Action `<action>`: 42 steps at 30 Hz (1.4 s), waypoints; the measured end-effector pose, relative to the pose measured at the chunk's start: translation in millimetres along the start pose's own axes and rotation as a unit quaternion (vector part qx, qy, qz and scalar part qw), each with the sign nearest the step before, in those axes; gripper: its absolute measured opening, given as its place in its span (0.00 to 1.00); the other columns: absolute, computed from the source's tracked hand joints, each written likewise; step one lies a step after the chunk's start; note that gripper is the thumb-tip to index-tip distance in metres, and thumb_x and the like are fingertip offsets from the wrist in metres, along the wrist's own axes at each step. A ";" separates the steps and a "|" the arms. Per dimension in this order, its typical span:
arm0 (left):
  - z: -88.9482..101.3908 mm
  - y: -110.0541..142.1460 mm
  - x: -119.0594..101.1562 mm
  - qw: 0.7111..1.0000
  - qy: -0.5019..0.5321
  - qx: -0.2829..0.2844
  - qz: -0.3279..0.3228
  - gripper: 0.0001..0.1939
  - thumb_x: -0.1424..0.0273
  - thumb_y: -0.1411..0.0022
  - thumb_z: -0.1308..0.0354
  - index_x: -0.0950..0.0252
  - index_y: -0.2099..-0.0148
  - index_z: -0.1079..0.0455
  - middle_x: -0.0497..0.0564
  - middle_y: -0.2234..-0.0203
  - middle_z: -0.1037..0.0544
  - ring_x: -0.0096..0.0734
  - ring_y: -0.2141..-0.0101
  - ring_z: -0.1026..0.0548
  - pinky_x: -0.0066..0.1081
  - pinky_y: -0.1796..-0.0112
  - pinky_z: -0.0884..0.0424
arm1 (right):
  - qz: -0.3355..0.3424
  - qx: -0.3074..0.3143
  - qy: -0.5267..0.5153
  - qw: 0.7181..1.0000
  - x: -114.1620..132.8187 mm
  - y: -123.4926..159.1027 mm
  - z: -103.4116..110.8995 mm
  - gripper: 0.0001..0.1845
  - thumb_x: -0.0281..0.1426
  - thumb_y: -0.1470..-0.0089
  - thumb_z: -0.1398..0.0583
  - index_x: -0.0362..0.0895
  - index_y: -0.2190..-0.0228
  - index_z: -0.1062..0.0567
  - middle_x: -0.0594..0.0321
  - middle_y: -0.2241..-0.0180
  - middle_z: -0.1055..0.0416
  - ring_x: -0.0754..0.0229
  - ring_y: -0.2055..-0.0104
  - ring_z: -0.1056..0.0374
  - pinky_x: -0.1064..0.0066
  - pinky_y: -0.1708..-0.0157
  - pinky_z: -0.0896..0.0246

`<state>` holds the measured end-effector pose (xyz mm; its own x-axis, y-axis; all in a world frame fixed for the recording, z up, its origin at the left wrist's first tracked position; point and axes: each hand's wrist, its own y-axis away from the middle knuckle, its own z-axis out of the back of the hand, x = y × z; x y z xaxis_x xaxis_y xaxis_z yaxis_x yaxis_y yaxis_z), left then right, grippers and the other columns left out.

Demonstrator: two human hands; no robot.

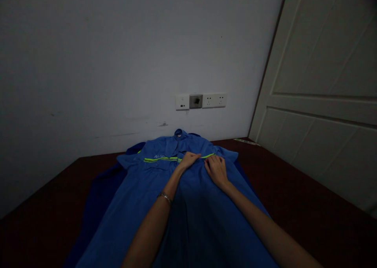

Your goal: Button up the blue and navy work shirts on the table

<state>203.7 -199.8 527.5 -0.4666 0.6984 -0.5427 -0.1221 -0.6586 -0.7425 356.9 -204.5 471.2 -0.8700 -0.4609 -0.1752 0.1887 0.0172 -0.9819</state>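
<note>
The shirt (194, 189) is lying spread out on a dark red surface (288, 177), its collar (178, 133) pointing towards the pale wall (118, 63) and its lower part running out of sight towards the wearer of the camera. It is looking mid-blue in this dim light, with a yellow-green stripe (156, 159) crossing the chest, pale lettering on one side and soft creases below. Darker blue cloth (100, 197) is showing beyond its edges. The left hand (189, 160) is resting at the stripe, fingers curling in; the right hand (216, 169) is lying just beside it, fingers bent on the cloth. I cannot tell whether either is pinching fabric. The collar end is sitting close to the wall, below the sockets (214, 100), while the surface is stretching out on both sides, reaching rightward to a panelled door (312, 134).
</note>
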 end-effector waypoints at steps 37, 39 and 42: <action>5.1 -10.8 17.3 0.986 -0.050 0.126 -0.094 0.13 0.70 0.51 0.44 0.72 0.64 0.25 0.52 0.71 0.22 0.28 0.70 0.28 0.26 0.65 0.34 | -0.007 0.004 -0.086 0.996 -1.9 3.3 1.5 0.09 0.31 0.44 0.50 0.44 0.69 0.30 0.60 0.68 0.31 0.58 0.62 0.39 0.65 0.58 0.52; 4.3 -10.2 16.7 0.986 -0.048 0.127 -0.101 0.12 0.71 0.51 0.44 0.71 0.64 0.25 0.52 0.70 0.22 0.28 0.70 0.28 0.26 0.64 0.34 | -0.008 0.004 -0.086 0.996 -2.7 3.5 1.0 0.10 0.31 0.44 0.50 0.45 0.69 0.30 0.60 0.67 0.31 0.58 0.62 0.39 0.65 0.59 0.52; 3.5 -10.4 17.7 0.985 -0.037 0.129 -0.110 0.12 0.71 0.51 0.44 0.71 0.64 0.25 0.52 0.70 0.22 0.29 0.69 0.28 0.26 0.63 0.34 | -0.004 0.007 -0.087 0.996 -3.9 3.7 0.3 0.10 0.32 0.43 0.51 0.45 0.69 0.31 0.60 0.67 0.31 0.58 0.62 0.38 0.65 0.59 0.51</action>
<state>193.6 -181.6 527.0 -0.4659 0.8159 -0.3425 -0.4421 -0.5499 -0.7086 361.1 -203.0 468.2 -0.7799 -0.6072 -0.1517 0.1897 0.0017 -0.9818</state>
